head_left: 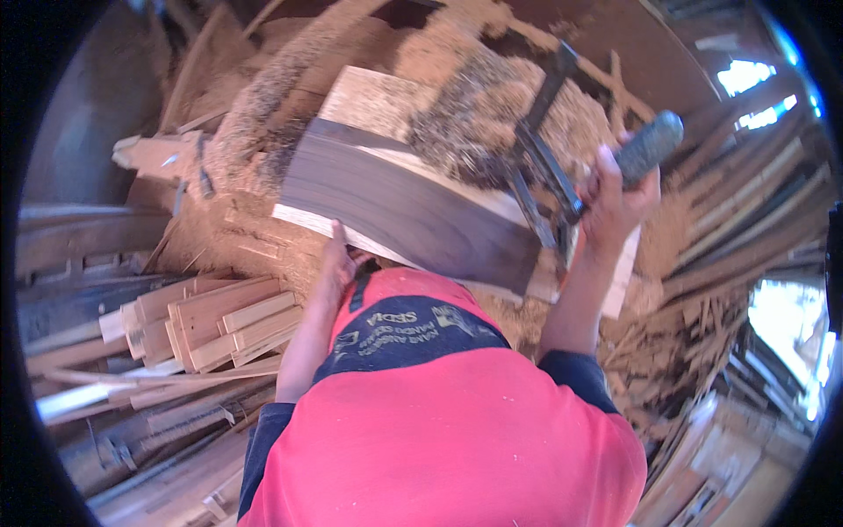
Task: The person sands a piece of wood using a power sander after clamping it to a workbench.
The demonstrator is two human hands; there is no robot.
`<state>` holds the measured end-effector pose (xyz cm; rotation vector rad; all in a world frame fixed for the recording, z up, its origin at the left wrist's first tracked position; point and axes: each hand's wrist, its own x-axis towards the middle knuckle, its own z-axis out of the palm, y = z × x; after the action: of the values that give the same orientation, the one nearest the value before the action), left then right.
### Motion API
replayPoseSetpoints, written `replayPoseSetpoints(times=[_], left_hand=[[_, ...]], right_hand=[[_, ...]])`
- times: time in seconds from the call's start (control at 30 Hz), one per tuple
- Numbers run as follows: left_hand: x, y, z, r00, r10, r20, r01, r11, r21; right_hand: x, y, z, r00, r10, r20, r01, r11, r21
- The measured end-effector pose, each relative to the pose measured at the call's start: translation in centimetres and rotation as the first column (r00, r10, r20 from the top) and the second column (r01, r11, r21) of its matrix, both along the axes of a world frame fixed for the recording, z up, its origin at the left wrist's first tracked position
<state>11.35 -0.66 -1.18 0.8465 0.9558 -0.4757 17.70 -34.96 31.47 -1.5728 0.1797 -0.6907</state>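
A wide board (404, 198) with a dark brown face and pale edges lies slanted in front of me, over a larger pale plank (373, 101). My left hand (337, 263) grips the board's near edge toward its left end, thumb at the edge and fingers partly hidden below. My right hand (612, 200) is wrapped round a black metal tool (549, 167) that looks like a bar clamp, with a thick grey-green handle (650, 147) rising past the fingers. The tool's metal arms reach over the board's right end; whether they touch it I cannot tell.
Sawdust and shavings (479, 110) heap on the plank's far side. Short cut boards (233, 321) are stacked at left, above longer planks (158, 430). Long timber strips (755, 220) lean at right, with scrap pieces (676, 338) below them. Sawdust coats a curved pole (272, 88) at far left.
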Motion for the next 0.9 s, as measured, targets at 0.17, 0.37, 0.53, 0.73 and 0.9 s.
replayPoseSetpoints(times=[0.17,0.37,0.53,0.73,0.9], left_hand=[[-0.2,-0.1,0.1,0.996,-0.017,0.090,0.017,1.000,-0.002],[-0.1,-1.1,2.1,0.999,0.019,0.042,-0.018,0.999,-0.027],[-1.3,-1.2,2.0,0.997,0.006,0.081,0.002,0.996,-0.094],[-1.4,-1.4,2.7,0.994,-0.005,0.111,0.018,0.993,-0.119],[-0.8,-1.6,2.1,0.997,0.022,0.078,-0.018,0.999,-0.051]], right_hand=[[-1.2,-0.9,-0.2,0.992,0.103,0.079,-0.106,0.994,0.029],[-2.7,-0.9,-1.1,0.999,0.046,0.011,-0.046,0.998,-0.035],[-2.4,0.3,-1.7,0.998,0.065,-0.012,-0.066,0.995,-0.080],[-1.8,1.0,-3.1,0.996,0.074,-0.053,-0.083,0.974,-0.211],[-1.2,2.4,-3.7,0.981,0.155,-0.112,-0.166,0.982,-0.093]])
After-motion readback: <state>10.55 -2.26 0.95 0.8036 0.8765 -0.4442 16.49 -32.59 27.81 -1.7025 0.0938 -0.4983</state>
